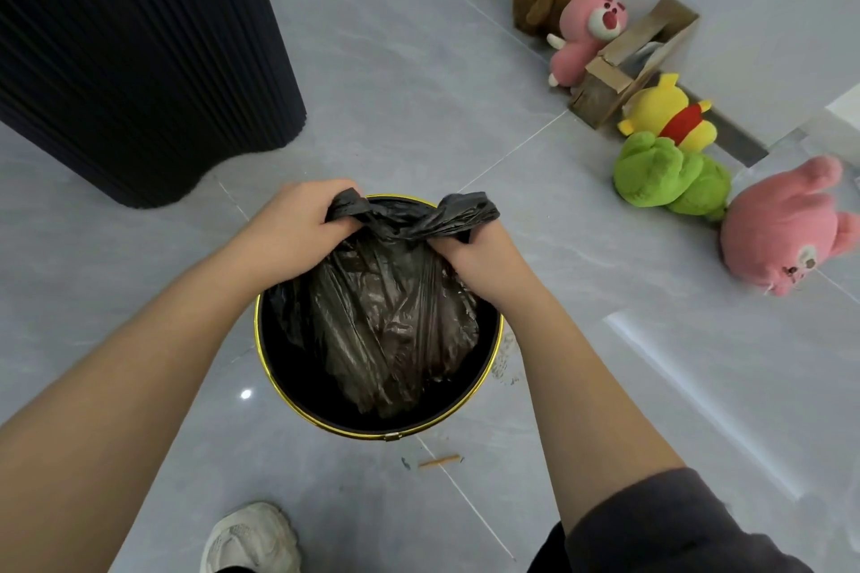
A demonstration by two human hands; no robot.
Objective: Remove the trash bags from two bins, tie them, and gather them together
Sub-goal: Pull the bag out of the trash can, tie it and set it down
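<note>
Soft, even indoor light fills the scene, bright and without hard shadows. The grey floor tiles (419, 107) carry a faint sheen, with 1 small white glare spot at 8 o'clock beside the bin (284, 363). The black trash bag (386, 316) shows dull highlights on its creases. Wide-angle bending stretches the edges, and the pink plush toy (782, 228) at 3 o'clock is blurred.

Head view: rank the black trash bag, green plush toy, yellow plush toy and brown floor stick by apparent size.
1. black trash bag, nearest the camera
2. green plush toy
3. yellow plush toy, only slightly smaller and farther off, so unsure
4. brown stick
</note>
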